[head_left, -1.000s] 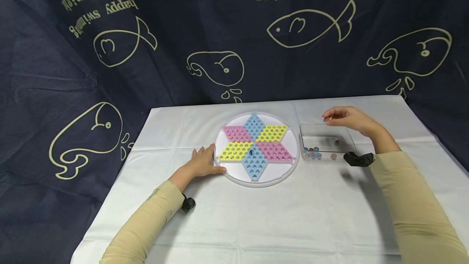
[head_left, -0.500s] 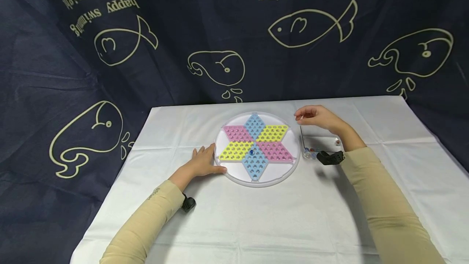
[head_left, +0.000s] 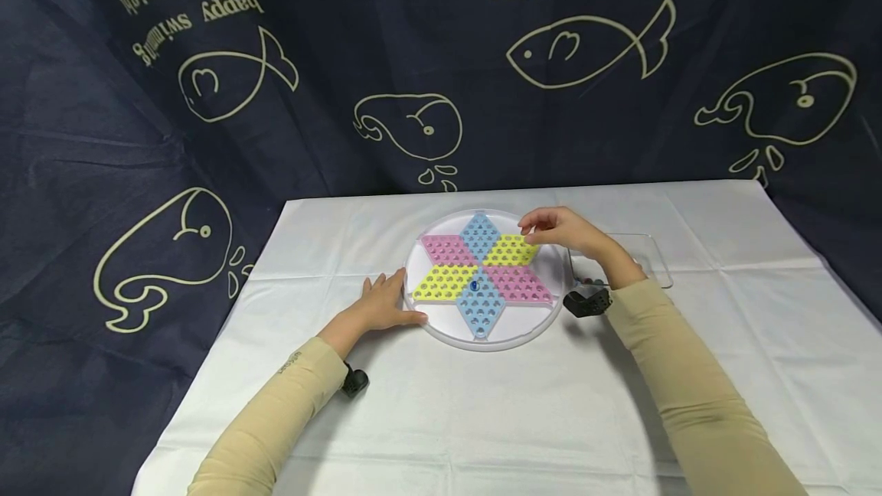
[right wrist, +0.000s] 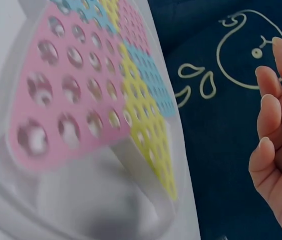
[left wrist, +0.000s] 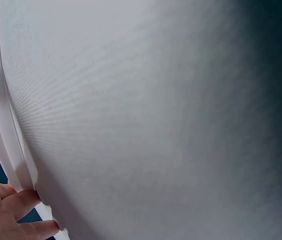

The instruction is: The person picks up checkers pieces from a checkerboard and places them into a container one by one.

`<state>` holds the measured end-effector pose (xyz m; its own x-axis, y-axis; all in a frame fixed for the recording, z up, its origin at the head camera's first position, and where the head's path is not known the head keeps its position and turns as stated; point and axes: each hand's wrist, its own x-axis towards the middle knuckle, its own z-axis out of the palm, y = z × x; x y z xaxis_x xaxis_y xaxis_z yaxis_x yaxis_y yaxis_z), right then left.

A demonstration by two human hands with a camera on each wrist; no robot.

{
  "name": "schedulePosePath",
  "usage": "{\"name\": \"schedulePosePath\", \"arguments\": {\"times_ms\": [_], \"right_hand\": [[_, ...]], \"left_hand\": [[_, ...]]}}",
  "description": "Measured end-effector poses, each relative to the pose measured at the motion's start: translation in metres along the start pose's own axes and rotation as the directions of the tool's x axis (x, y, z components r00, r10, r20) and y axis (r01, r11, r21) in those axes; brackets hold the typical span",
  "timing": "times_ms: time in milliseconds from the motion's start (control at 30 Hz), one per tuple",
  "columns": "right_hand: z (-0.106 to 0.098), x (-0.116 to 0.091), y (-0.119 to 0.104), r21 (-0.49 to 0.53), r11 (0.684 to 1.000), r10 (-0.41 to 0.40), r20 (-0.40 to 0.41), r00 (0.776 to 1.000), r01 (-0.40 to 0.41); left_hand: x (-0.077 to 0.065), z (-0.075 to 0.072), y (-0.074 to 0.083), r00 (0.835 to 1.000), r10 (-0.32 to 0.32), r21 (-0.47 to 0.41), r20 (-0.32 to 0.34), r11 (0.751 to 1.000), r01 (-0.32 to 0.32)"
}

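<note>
A round white Chinese checkers board (head_left: 429, 318) bears a star of pink, yellow and blue holed sections. One dark blue marble (head_left: 475, 286) sits near the star's middle, at the inner end of the near blue section. My left hand (head_left: 381, 306) is spread against the board's left rim, thumb at the lower edge; some of its fingers (left wrist: 21, 204) show at the rim in the left wrist view. Over the far right yellow section hovers my right hand (head_left: 561, 230), fingers bent. In the right wrist view its fingertips (right wrist: 270, 107) show, but whether they pinch a marble is hidden.
A clear plastic box (head_left: 651, 237) stands right of the board, partly behind the right wrist. A few marbles (head_left: 589, 282) show in its near left corner. White cloth (head_left: 441, 412) covers the table; a dark blue printed curtain (head_left: 386, 21) hangs behind.
My right hand has moved left from above the clear box to above the board's right side. The left hand stays at the rim, and the blue marble has not moved.
</note>
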<state>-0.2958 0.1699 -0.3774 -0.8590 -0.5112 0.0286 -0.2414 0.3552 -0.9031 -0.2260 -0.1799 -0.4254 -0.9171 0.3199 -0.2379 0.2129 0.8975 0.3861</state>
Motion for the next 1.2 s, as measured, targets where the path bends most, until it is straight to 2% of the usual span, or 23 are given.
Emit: {"name": "schedulePosePath", "arguments": {"times_ms": [467, 600, 833, 1200], "right_hand": [[0.030, 0.014, 0.002, -0.012, 1.000, -0.018, 0.035, 0.999, 0.019], [0.037, 0.018, 0.004, 0.009, 1.000, -0.014, 0.070, 0.997, 0.013], [0.050, 0.023, 0.006, -0.031, 0.999, -0.009, 0.135, 0.991, 0.013], [0.063, 0.028, 0.006, -0.025, 1.000, -0.012, 0.210, 0.978, 0.018]], "left_hand": [[0.000, 0.000, -0.001, 1.000, 0.005, -0.004, -0.003, 1.000, -0.005], [0.001, 0.000, -0.001, 1.000, 0.005, 0.002, -0.005, 1.000, -0.005], [0.002, 0.001, -0.002, 1.000, 0.003, 0.006, -0.002, 1.000, -0.003], [0.001, 0.000, -0.002, 1.000, -0.005, 0.002, 0.003, 1.000, 0.005]]}}
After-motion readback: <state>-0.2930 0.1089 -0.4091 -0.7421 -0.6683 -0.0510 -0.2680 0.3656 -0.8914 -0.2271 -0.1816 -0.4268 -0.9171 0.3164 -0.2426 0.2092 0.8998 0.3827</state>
